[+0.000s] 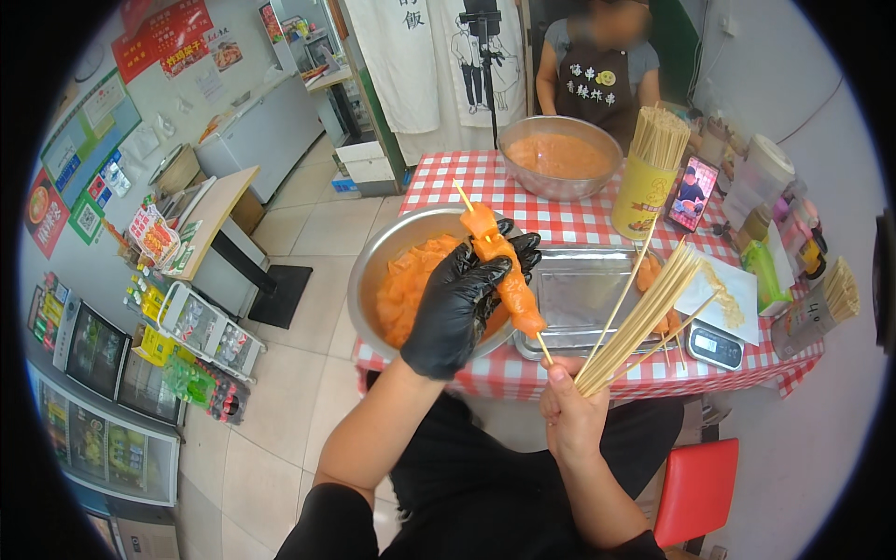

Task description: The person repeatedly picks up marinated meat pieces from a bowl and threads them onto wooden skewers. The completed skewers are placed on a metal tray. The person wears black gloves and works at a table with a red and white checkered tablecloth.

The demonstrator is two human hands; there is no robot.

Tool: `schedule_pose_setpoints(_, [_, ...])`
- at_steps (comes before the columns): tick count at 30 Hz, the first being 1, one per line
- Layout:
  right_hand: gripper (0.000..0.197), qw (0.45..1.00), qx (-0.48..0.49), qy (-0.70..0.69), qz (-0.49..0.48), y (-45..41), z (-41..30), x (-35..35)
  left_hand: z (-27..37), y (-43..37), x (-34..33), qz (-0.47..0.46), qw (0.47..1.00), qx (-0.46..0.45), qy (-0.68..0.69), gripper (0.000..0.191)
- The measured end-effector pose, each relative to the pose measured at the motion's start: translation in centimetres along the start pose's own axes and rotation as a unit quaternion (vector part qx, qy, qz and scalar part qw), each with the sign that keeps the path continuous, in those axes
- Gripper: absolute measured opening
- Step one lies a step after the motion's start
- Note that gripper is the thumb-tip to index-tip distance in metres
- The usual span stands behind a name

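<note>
My left hand (pixel 455 301), in a black glove, grips orange marinated meat pieces (pixel 514 287) threaded along a thin wooden skewer (pixel 544 348). The skewer's pointed tip sticks out beyond the top piece. My bare right hand (pixel 575 406) pinches the lower end of that skewer and also holds a fanned bundle of bare wooden skewers (pixel 640 315). Beneath my left hand stands a steel bowl (pixel 360 287) with more orange marinated meat (pixel 413 273). To its right lies a rectangular metal tray (pixel 584 290); several loaded skewers (pixel 649 271) at its right side are partly hidden by the bundle.
A second steel bowl (pixel 521 178) stands across the checkered table (pixel 448 171), before a person in an apron (pixel 595 84). On the right are a yellow skewer canister (pixel 640 189), a phone (pixel 691 192), a digital scale (pixel 714 344), another skewer holder (pixel 805 322) and a red chair (pixel 700 490).
</note>
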State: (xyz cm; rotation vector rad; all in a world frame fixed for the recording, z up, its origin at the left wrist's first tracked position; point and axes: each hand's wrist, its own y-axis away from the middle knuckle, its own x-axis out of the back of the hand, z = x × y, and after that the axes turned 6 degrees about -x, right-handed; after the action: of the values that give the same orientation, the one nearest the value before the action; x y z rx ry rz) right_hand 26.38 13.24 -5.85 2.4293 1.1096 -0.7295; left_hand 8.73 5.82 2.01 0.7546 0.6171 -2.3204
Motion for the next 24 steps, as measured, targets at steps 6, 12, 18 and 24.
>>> schedule_pose_setpoints(6, [0.018,1.0,0.007,0.001,0.0,0.0,0.3,-0.1,-0.6,-0.2,0.5,-0.022,0.996,0.011,0.083,0.044])
schedule_pose_setpoints(12, [0.018,1.0,0.007,-0.008,0.002,0.1,0.6,0.0,-0.5,-0.4,0.0,-0.02,0.993,0.002,0.118,0.042])
schedule_pose_setpoints(18, [0.019,1.0,0.01,-0.006,-0.007,0.2,0.8,0.2,-0.4,-0.3,0.2,-0.001,0.997,-0.019,0.075,0.042])
schedule_pose_setpoints(24, [0.02,1.0,0.013,0.001,0.003,0.1,1.2,0.2,-0.6,-0.5,0.9,0.026,0.997,-0.061,0.033,0.037])
